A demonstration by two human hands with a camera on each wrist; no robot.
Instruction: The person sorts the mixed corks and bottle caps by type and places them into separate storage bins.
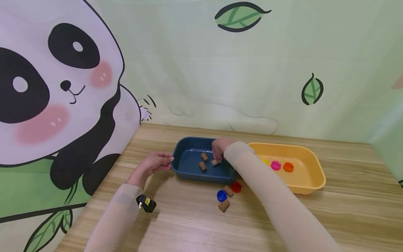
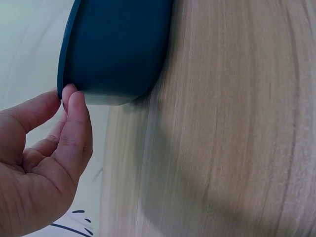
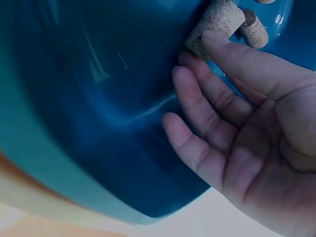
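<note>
My left hand (image 1: 154, 162) is at the left end of a dark blue tray (image 1: 190, 161), its thumb and fingertips pinching the rim, as the left wrist view shows up close. Inside the tray's right part, my right hand (image 1: 221, 147) reaches down and pinches a cork (image 3: 217, 27) between thumb and fingers; its other fingers are loosely bent. Two more corks lie in the tray, one cork (image 1: 204, 156) behind the other cork (image 1: 202, 166). My right forearm hides the tray's right end in the head view.
Right of the blue tray stands a yellow tray (image 1: 306, 175) with a pink cap (image 1: 275, 165), an orange cap (image 1: 288, 167) and a partly hidden yellow cap (image 1: 265, 161). On the wooden table (image 1: 189, 224) in front lie a blue cap (image 1: 221, 195), a red cap (image 1: 236, 187) and two corks (image 1: 224, 205).
</note>
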